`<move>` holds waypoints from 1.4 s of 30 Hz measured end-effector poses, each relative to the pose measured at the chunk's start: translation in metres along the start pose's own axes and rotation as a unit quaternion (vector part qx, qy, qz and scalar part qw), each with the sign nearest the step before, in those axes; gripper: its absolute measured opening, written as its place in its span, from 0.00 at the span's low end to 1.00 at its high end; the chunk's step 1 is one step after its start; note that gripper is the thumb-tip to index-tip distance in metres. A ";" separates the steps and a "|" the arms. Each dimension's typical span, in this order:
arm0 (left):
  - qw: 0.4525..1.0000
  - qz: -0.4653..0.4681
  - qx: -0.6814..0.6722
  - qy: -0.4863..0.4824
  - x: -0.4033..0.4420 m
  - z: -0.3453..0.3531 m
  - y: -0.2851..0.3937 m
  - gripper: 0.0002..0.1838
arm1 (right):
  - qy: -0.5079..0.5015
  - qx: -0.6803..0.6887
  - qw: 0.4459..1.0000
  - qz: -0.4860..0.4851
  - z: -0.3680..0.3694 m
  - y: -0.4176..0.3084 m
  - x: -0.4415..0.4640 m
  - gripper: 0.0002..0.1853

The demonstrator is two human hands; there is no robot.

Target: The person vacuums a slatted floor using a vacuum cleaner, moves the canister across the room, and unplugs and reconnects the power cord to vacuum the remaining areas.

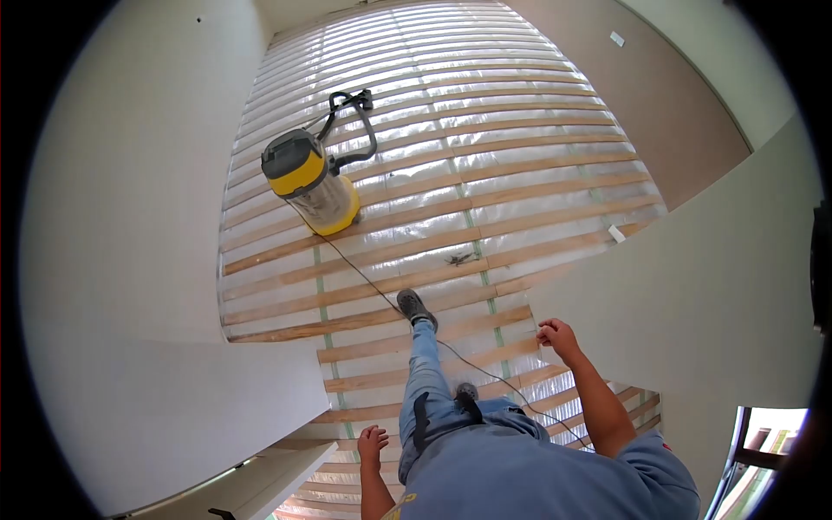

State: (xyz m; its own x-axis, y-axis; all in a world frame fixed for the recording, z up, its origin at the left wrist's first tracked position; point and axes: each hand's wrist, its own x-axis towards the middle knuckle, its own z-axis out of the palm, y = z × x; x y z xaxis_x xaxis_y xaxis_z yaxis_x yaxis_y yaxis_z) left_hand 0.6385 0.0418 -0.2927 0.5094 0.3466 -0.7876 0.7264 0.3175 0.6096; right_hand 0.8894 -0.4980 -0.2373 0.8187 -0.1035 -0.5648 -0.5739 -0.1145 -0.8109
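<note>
The left hand is nearest to me, over the near left part of the strip floor; its fingers are bent, and I cannot tell if this grip is together or apart. The right hand is little further, its grip loosely apart, just beside the end edge of the right wall; whether it touches, I cannot tell. One thin cable passes by the legs and the front shoe. Further, a small dark heap lies near the floor's middle. Then the vacuum cleaner stands nearer to the floor's left edge; toward the right edge I see wider room. Its hose bends toward the far edge.
</note>
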 end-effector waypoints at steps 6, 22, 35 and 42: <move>0.969 -0.229 0.086 0.036 0.157 0.041 0.051 0.16 | 0.141 0.017 0.957 0.252 -0.032 0.072 0.040 0.11; 0.980 0.175 0.090 -0.024 0.422 0.281 0.653 0.16 | 0.032 -0.120 0.977 0.176 0.052 -0.168 0.350 0.13; 0.991 0.020 -0.024 0.132 0.437 0.387 0.648 0.20 | 0.066 -0.112 0.974 0.183 -0.051 -0.489 0.823 0.10; 0.973 0.052 -0.077 0.210 0.558 0.367 0.745 0.19 | -0.054 -0.215 0.970 0.101 0.129 -0.622 0.989 0.13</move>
State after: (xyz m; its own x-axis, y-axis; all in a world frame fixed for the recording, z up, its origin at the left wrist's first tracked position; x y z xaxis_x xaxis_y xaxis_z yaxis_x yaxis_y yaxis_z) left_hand 1.6335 0.1478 -0.3107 0.3198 0.7035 -0.6346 0.5873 0.3784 0.7154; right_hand 2.0585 -0.4018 -0.3116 0.6726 -0.0645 -0.7372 -0.6583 -0.5071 -0.5563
